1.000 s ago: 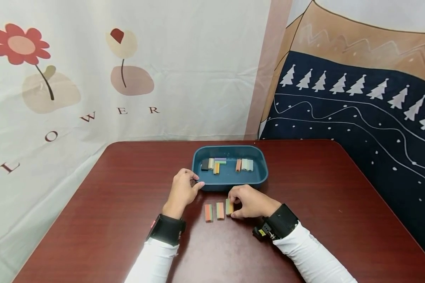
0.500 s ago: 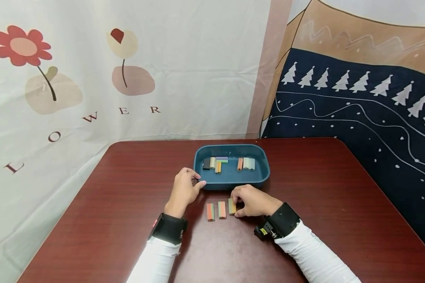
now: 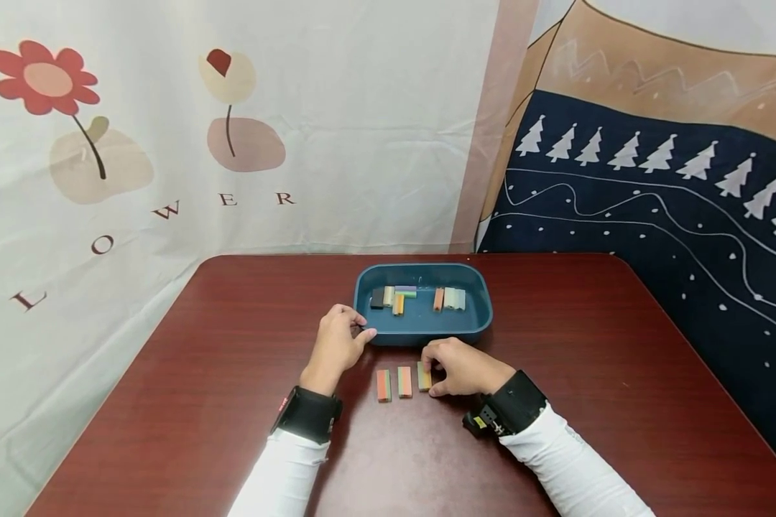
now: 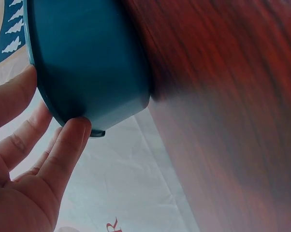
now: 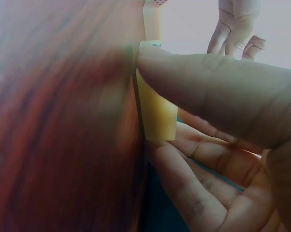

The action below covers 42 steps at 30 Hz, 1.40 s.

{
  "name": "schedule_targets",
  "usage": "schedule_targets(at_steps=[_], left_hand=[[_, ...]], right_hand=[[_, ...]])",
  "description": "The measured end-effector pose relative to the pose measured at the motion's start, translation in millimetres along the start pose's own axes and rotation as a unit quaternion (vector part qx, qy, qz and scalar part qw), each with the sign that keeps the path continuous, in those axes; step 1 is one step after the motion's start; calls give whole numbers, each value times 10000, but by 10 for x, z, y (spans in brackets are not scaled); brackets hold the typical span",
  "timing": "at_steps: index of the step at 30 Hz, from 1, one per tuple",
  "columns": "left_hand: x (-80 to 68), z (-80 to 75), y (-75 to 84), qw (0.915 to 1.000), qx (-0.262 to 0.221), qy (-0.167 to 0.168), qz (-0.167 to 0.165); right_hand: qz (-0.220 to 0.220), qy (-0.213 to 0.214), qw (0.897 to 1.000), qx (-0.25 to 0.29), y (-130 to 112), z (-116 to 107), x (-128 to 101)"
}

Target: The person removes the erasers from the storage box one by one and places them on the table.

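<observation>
Three small blocks in a row on table (image 3: pixel 233 345), rightmost yellow block (image 3: pixel 424 375) pinched by right hand (image 3: pixel 462 368). Likely light, rigid; best taken across long sides. Left hand (image 3: pixel 333 347) fingers straight, touching blue tray (image 3: pixel 485 316) just behind.

L hand (image 3: pixel 336 345): fingers loosely extended fwd, thumb apart from them; fingertips (image 4: pixel 75 130) in contact w/ a surface.
R hand (image 3: pixel 460 368): palm down, fingers curled; thumb (image 5: pixel 218 92) and fingers pinching.
Wrists: black band on each.
Forearms: white sleeves, both angled inward, hands near each other.
</observation>
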<state>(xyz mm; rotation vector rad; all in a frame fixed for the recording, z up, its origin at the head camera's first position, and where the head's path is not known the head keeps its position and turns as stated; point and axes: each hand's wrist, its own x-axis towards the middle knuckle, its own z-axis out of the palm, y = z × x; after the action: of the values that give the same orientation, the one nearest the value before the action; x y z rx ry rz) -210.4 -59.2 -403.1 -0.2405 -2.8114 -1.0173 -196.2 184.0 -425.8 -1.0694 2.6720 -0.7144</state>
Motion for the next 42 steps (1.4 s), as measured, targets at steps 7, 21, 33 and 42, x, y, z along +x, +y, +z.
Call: schedule_targets(at_steps=[7, 21, 33, 42], left_hand=[[-4, -3, -2, 10000, 34, -6, 5], [46, 20, 34, 10000, 57, -15, 37], [48, -21, 27, 9999, 68, 108, -31], [18, 35, 13, 10000, 82, 31, 11]], right_hand=[[-15, -56, 9998, -183, -18, 2, -1], [-503, 462, 9976, -73, -56, -229, -30], [-112, 849, 9959, -300, -2, -983, 390], [1114, -444, 9886, -911, 223, -1209, 845]])
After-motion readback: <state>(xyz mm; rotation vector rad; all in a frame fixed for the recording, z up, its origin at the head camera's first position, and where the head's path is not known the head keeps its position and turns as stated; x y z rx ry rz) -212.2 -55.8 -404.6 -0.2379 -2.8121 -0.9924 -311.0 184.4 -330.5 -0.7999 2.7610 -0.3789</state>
